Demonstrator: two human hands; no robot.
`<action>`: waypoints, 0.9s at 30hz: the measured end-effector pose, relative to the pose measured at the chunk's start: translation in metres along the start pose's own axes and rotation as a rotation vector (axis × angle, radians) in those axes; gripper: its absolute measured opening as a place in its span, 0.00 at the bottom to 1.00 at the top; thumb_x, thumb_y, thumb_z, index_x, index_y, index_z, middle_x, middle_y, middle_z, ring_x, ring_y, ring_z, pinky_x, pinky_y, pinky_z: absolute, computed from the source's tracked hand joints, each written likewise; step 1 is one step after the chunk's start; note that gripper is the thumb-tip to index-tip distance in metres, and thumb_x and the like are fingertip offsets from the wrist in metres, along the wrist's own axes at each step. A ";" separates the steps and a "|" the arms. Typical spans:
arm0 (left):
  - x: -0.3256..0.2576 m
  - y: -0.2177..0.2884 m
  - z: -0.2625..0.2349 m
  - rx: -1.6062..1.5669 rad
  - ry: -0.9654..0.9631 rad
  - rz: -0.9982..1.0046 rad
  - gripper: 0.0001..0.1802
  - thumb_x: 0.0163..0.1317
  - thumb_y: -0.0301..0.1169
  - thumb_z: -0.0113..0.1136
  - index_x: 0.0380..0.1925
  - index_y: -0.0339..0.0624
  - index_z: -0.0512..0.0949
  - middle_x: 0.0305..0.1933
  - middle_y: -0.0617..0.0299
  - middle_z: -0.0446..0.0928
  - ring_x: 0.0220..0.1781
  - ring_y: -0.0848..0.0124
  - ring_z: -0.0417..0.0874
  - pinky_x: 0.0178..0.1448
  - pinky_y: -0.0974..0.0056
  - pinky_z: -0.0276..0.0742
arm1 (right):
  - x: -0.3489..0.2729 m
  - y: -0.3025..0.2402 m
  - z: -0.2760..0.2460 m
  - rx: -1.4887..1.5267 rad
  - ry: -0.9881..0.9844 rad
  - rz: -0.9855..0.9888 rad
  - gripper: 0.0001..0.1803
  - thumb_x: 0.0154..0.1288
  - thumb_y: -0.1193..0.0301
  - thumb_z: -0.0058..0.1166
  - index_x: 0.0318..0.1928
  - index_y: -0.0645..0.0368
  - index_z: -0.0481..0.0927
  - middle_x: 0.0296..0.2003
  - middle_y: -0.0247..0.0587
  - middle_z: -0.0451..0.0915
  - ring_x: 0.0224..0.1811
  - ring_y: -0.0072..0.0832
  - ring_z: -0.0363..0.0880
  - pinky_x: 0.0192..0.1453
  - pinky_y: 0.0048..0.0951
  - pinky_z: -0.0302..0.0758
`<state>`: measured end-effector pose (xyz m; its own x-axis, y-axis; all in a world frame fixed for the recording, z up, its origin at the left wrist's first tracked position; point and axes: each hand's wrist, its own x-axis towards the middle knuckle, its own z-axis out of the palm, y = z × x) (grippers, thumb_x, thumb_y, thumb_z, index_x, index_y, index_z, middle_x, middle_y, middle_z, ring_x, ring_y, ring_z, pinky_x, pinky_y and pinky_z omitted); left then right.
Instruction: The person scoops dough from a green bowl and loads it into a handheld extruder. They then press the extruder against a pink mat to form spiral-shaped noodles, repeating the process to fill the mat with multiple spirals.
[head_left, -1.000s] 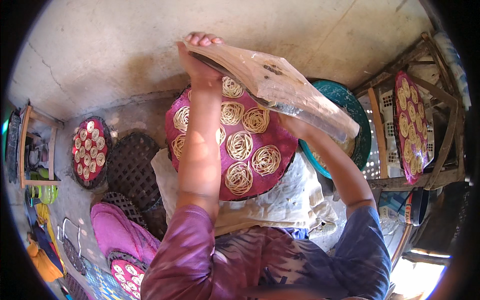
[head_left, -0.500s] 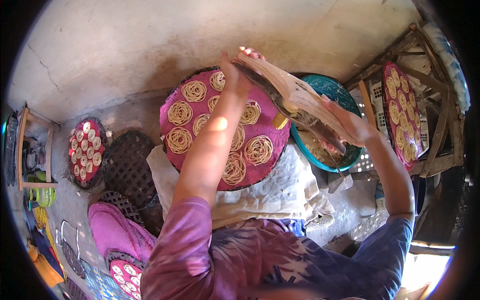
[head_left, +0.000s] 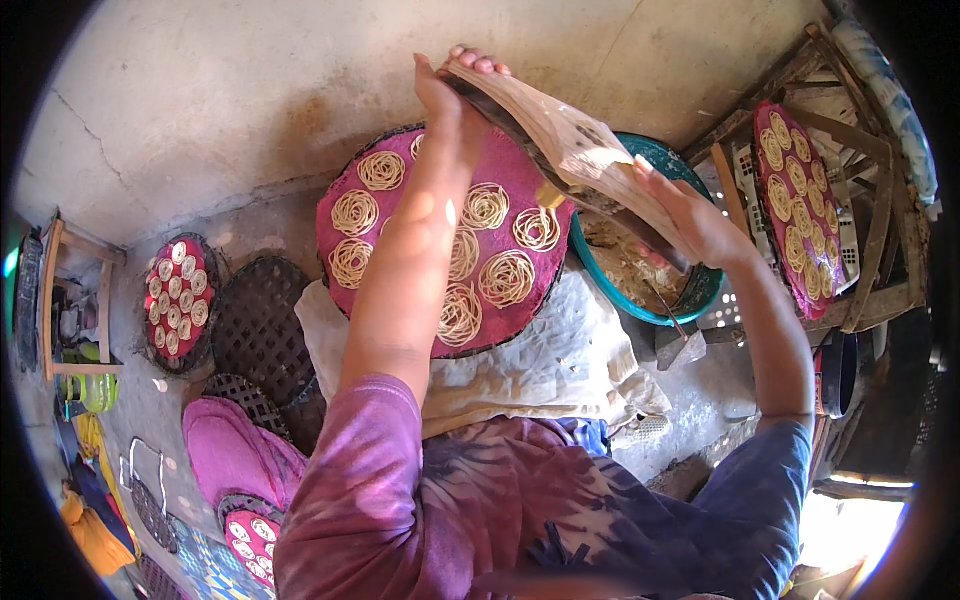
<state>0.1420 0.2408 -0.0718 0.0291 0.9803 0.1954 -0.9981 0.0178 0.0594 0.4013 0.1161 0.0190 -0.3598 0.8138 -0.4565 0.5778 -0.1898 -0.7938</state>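
Observation:
Both my hands grip a long wooden hand press (head_left: pixel 575 140), held at a slant above a round tray. My left hand (head_left: pixel 455 90) is closed round its upper end, and my right hand (head_left: pixel 690 222) wraps its lower end. A brass-coloured cylinder (head_left: pixel 549 195) juts from the underside of the press. Just below it lies a coil of dough strands (head_left: pixel 537 230) on the tray's pink cloth (head_left: pixel 400 210). Several more coils, such as this spiral (head_left: pixel 507 278), are spread over the cloth; my left forearm hides part of them.
Right of the tray stands a teal basin (head_left: pixel 590 268) holding dough or flour. A wooden rack (head_left: pixel 880 230) at the right supports another coil-covered tray (head_left: pixel 800 215). At left are a smaller filled tray (head_left: pixel 178 300) and a dark woven tray (head_left: pixel 262 325). A wall (head_left: pixel 300 90) rises behind.
A fresh coil of dough strands now lies at the tray's right side, under the cylinder. The press and both hands have shifted slightly up and left in view.

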 end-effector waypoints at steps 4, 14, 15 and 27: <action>-0.008 0.010 -0.005 0.091 0.089 0.018 0.32 0.70 0.59 0.19 0.25 0.50 0.66 0.21 0.68 0.65 0.25 0.69 0.68 0.40 0.58 0.68 | 0.004 0.018 0.008 -0.088 0.061 -0.146 0.36 0.76 0.42 0.30 0.49 0.63 0.78 0.23 0.36 0.77 0.19 0.20 0.75 0.24 0.24 0.73; -0.004 -0.024 -0.061 -0.169 -0.146 -0.063 0.22 0.68 0.51 0.35 0.23 0.51 0.70 0.19 0.73 0.69 0.22 0.73 0.70 0.37 0.63 0.69 | 0.009 0.056 -0.007 0.515 -0.250 -0.010 0.57 0.59 0.23 0.24 0.64 0.65 0.66 0.32 0.49 0.80 0.22 0.29 0.82 0.27 0.27 0.83; -0.002 -0.022 -0.064 -0.249 -0.165 -0.099 0.25 0.68 0.54 0.32 0.23 0.51 0.70 0.19 0.73 0.68 0.22 0.73 0.70 0.37 0.63 0.69 | 0.020 0.065 0.000 0.608 -0.186 0.036 0.57 0.58 0.22 0.24 0.65 0.62 0.66 0.33 0.54 0.81 0.21 0.32 0.83 0.25 0.29 0.83; 0.000 0.005 -0.072 -0.411 -0.169 0.032 0.23 0.69 0.50 0.38 0.21 0.51 0.72 0.18 0.74 0.70 0.20 0.74 0.71 0.33 0.63 0.71 | 0.101 0.129 0.035 0.717 -0.419 -0.009 0.36 0.73 0.39 0.31 0.63 0.54 0.69 0.22 0.46 0.74 0.14 0.26 0.70 0.16 0.24 0.69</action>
<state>0.1329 0.2546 -0.1416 -0.0278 0.9364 0.3498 -0.9365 0.0979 -0.3368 0.4139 0.1552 -0.1433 -0.6871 0.5717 -0.4484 0.0178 -0.6037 -0.7970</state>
